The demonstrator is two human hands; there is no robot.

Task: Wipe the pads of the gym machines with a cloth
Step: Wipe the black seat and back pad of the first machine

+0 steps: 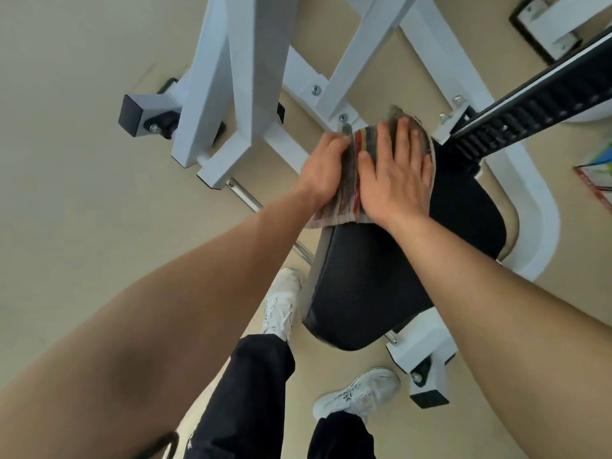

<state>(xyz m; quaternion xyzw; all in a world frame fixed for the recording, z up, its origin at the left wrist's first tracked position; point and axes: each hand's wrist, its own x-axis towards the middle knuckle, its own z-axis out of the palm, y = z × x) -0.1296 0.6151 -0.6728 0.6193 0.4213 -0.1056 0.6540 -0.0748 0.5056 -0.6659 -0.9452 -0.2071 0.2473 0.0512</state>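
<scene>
A black padded seat (371, 276) of a white gym machine lies below me in the head view. A striped grey cloth (362, 145) with red and yellow bands is spread over the far end of the pad. My right hand (395, 180) lies flat on the cloth with fingers spread, pressing it down. My left hand (323, 168) curls over the cloth's left edge at the pad's side, gripping it. Much of the cloth is hidden under both hands.
White steel frame bars (228, 77) of the machine rise at the far left and centre. A black ridged rail (530, 117) runs off to the upper right. A chrome bar (245, 197) sticks out left of the pad. My white shoes (281, 303) stand on the beige floor.
</scene>
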